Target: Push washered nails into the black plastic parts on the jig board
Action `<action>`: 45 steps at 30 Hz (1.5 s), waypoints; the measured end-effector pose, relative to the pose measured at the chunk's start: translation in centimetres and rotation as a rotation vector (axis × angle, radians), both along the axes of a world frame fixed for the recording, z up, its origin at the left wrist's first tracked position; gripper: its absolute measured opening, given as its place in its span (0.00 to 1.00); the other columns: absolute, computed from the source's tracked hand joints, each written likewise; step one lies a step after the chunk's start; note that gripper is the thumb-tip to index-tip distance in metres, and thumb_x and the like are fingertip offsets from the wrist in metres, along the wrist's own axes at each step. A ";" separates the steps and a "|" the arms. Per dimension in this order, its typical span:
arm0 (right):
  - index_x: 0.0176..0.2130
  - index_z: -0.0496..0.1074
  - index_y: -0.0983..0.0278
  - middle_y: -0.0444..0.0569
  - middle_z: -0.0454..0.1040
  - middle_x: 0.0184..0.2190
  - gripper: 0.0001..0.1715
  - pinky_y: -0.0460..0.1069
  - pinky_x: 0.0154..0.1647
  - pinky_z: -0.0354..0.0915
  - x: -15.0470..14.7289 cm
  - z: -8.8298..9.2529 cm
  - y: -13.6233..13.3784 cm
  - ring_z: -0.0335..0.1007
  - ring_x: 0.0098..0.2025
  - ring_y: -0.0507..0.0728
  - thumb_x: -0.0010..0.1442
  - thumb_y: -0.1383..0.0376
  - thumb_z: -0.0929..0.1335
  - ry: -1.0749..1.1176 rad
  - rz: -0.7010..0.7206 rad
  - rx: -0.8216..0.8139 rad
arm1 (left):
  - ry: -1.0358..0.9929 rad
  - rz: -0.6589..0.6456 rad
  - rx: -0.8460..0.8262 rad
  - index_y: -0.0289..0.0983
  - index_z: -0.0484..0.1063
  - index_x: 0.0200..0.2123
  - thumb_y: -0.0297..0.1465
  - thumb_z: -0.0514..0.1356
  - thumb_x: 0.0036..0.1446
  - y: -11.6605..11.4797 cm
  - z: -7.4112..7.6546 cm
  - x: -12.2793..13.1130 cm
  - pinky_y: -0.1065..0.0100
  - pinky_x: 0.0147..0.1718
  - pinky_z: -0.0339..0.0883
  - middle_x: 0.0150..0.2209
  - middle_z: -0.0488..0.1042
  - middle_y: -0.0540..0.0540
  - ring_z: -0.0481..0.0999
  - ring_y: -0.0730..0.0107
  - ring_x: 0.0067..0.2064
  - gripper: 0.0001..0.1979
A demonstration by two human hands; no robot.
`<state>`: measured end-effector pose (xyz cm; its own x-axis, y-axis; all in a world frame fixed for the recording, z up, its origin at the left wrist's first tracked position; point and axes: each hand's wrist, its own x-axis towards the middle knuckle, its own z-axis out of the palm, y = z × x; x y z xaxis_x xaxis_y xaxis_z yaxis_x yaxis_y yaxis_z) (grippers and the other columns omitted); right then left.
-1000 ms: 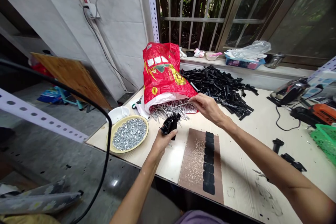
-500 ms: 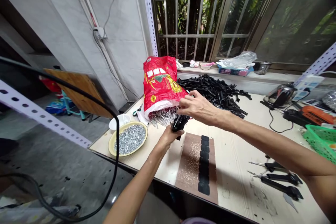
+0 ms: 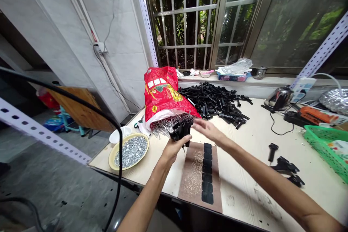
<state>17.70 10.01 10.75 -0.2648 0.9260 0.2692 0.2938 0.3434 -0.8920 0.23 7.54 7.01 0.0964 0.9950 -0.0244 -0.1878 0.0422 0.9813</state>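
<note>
My left hand (image 3: 175,146) is wrapped round a bunch of black parts (image 3: 181,130), with a thin metal pin showing below them. Just right of the bunch is my right hand (image 3: 205,128), its fingers stretched out and somewhat blurred. Behind both hands lies a red bag (image 3: 163,92), its mouth spilling metal pins (image 3: 160,127). A yellow bowl of small metal pieces (image 3: 133,150) stands to the left. Below the hands, a row of black pads (image 3: 207,168) lies on a brown board (image 3: 190,177).
A heap of black parts (image 3: 217,99) lies behind the hands. At the right are several loose black parts (image 3: 285,165), a green basket (image 3: 323,148), a kettle (image 3: 280,98) and an orange tool (image 3: 315,114). A black cable (image 3: 119,152) hangs at the left.
My right hand has moved slightly away from the black parts and its fingers have opened. The bunch in my left hand is tilted differently and shows more clearly. The view has shifted.
</note>
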 end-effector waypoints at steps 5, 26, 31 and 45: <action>0.45 0.68 0.64 0.49 0.73 0.39 0.21 0.51 0.41 0.67 -2.8 -2.8 -1.9 0.70 0.39 0.55 0.61 0.51 0.61 0.403 0.158 -0.282 | 0.053 -0.013 0.131 0.36 0.75 0.44 0.40 0.68 0.44 -0.7 0.5 1.2 0.61 0.48 0.64 0.44 0.77 0.42 0.73 0.57 0.48 0.24; 0.57 0.63 0.61 0.52 0.68 0.51 0.24 0.56 0.58 0.59 -8.5 -3.9 -9.6 0.60 0.57 0.59 0.62 0.65 0.58 0.278 -0.350 0.322 | -0.151 0.110 0.248 0.35 0.73 0.44 0.37 0.67 0.44 -5.8 1.4 1.6 0.64 0.49 0.64 0.45 0.77 0.43 0.73 0.61 0.49 0.22; 0.57 0.61 0.64 0.51 0.71 0.47 0.25 0.56 0.55 0.62 -8.6 -5.9 -8.9 0.65 0.52 0.58 0.61 0.63 0.58 0.500 -0.355 0.134 | 0.009 0.042 0.320 0.36 0.73 0.43 0.36 0.70 0.39 -4.7 0.9 1.6 0.64 0.46 0.65 0.41 0.77 0.44 0.75 0.62 0.43 0.24; 0.65 0.46 0.56 0.51 0.47 0.66 0.48 0.59 0.62 0.53 -3.9 -4.2 -8.4 0.48 0.65 0.62 0.50 0.64 0.68 0.402 -0.201 0.097 | -0.177 0.282 0.276 0.35 0.75 0.34 0.37 0.69 0.38 -1.5 1.3 4.4 0.65 0.39 0.67 0.34 0.78 0.45 0.76 0.65 0.36 0.19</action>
<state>13.77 1.57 6.56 0.0605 0.9139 0.4015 0.0006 0.4022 -0.9156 4.60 6.00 8.31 -0.2019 0.9498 0.2388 -0.3211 -0.2946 0.9001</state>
